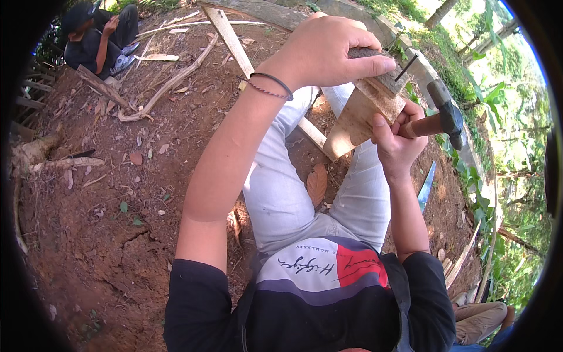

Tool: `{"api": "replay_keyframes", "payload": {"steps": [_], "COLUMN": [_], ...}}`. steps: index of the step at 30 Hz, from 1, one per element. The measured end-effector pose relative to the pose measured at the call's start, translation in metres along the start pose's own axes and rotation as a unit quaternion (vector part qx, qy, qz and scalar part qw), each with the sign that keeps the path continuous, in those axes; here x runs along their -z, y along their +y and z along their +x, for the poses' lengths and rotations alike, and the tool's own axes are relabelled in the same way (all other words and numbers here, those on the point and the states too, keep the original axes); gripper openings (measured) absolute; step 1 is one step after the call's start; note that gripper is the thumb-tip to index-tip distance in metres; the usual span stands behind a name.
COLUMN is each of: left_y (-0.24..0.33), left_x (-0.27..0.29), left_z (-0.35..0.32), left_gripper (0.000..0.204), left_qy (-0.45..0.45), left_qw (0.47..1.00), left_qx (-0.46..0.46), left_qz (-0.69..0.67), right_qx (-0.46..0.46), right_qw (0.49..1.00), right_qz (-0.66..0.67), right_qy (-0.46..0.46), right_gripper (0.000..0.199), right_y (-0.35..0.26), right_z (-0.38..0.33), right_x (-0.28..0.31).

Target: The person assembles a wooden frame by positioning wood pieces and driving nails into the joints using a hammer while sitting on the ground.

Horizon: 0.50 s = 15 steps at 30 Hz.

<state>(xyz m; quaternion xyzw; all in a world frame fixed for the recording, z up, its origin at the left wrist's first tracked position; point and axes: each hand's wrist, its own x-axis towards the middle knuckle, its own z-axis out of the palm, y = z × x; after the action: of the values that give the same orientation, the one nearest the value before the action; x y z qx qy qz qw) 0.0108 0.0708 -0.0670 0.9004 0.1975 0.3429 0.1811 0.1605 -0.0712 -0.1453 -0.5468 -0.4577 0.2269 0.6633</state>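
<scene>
My left hand [337, 50] is closed over the top of a dark, rough wood block [381, 76], its thumb along the upper face. A long dark nail [406, 67] stands out of that block at a slant. Under it, against the block, is a pale wooden board [352, 120], tilted above my knees. In my right hand [400, 141] is a hammer [425, 125], its wooden handle between the fingers and its dark metal head [450, 116] pointing right. The right thumb also presses on the board's edge. Where the block meets the board is partly hidden by my fingers.
A long pale wood strip [231, 44] lies slanting on the soil beyond my legs. Beside my right leg is a blue pointed blade [427, 186]. Branches [176, 82] lie at far left near a seated person [94, 41]. Another person's leg [481, 320] shows at lower right.
</scene>
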Motion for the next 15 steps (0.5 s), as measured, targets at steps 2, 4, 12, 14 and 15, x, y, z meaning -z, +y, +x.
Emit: {"api": "replay_keyframes", "payload": {"steps": [2, 4, 12, 14, 15], "left_y": [0.0, 0.0, 0.006, 0.01, 0.009], "left_x": [0.0, 0.001, 0.0, 0.004, 0.008], "left_z": [0.0, 0.0, 0.001, 0.006, 0.007], "left_gripper": [0.038, 0.037, 0.044, 0.045, 0.046], "left_qy": [0.001, 0.003, -0.007, -0.073, -0.105], "left_qw": [1.0, 1.0, 0.997, 0.996, 0.993], "left_qx": [-0.004, -0.005, -0.034, -0.004, 0.013], "left_qz": [0.007, 0.015, 0.072, 0.058, 0.058], "right_qx": [-0.002, 0.014, 0.043, 0.051, 0.03], "right_qw": [1.0, 0.999, 0.996, 0.995, 0.995], "right_qz": [-0.024, -0.043, -0.064, -0.077, -0.079], "right_qy": [-0.016, -0.018, -0.051, -0.05, -0.053], "right_gripper": [0.045, 0.046, 0.04, 0.041, 0.04], "right_y": [0.008, 0.009, 0.017, 0.02, 0.019], "right_z": [-0.001, 0.0, -0.001, -0.001, -0.002], "right_x": [0.004, 0.004, 0.016, 0.019, 0.018]}}
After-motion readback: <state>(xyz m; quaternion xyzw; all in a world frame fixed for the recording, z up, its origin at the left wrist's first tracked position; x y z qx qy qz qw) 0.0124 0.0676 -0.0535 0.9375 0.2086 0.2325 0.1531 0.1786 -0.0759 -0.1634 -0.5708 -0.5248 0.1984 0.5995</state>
